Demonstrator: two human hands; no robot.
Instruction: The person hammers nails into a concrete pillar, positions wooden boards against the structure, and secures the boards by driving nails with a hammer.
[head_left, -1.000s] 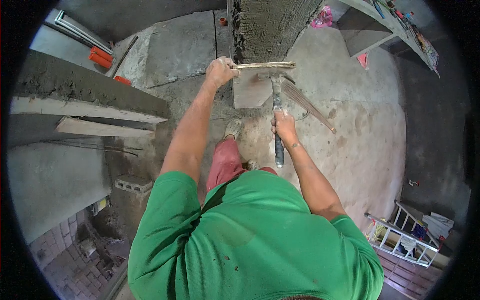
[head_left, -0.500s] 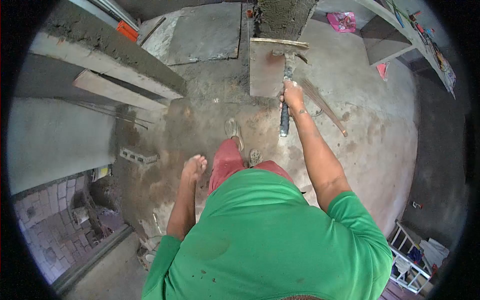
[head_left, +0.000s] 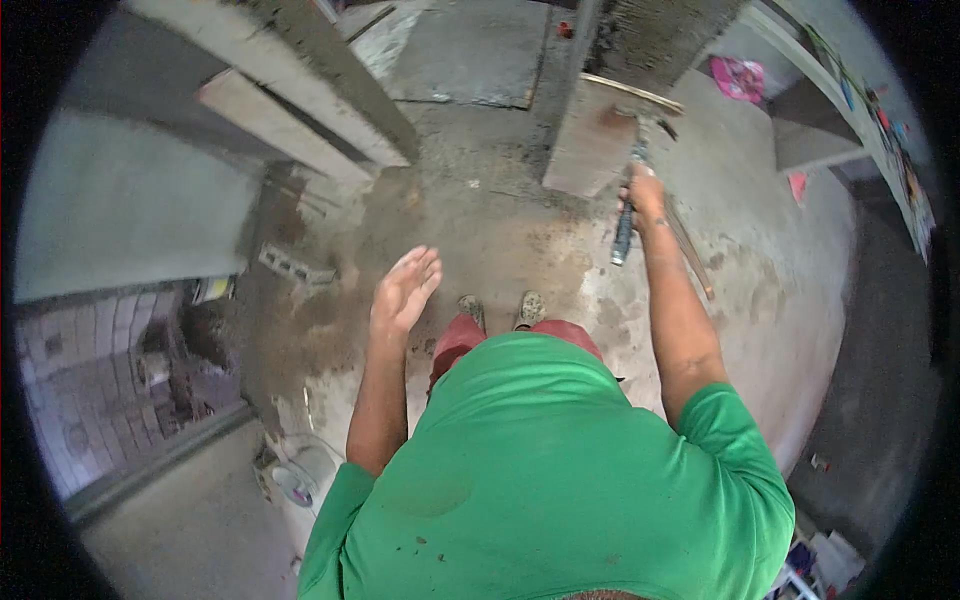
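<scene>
My right hand (head_left: 643, 194) is wrapped around the handle of a claw hammer (head_left: 622, 238). Its head points away from me, in front of or over a board (head_left: 583, 150) that leans by a rough pillar base. Whether the hammer touches the board I cannot tell. My left hand (head_left: 405, 288) hangs in the air over the floor with its fingers stretched out and nothing in it. Partly hidden behind my right forearm lies a thin bundle of rods or sticks (head_left: 692, 252).
A cement-covered pillar (head_left: 645, 45) rises ahead. To the left are a rough beam (head_left: 300, 85), a loose plank (head_left: 270, 120) and a hollow block (head_left: 295, 265). A flat sheet (head_left: 470, 50) lies farther off. A pink bag (head_left: 738, 78) sits by the shelf (head_left: 820, 155) on the right.
My left hand has risen forward and its fingers have straightened. The view has shifted, and my feet are now side by side. The hammer stays in my right hand.
</scene>
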